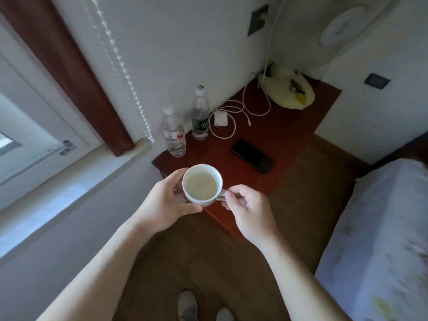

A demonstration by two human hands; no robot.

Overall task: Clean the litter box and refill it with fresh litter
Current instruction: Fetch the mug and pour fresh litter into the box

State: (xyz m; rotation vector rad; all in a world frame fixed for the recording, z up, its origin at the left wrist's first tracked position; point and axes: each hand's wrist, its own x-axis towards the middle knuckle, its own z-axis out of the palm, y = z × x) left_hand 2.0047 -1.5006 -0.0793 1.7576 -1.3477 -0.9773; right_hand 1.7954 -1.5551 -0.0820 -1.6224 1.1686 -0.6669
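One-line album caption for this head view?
Both hands, left and right, hold a white ceramic mug above a reddish-brown wooden bedside table.

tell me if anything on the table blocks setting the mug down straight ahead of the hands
Nothing visible does. Both hands, left and right, hold the mug over the near corner of the red table. The bare patch just beyond it is free; the phone lies to the right, the bottles at the back left.
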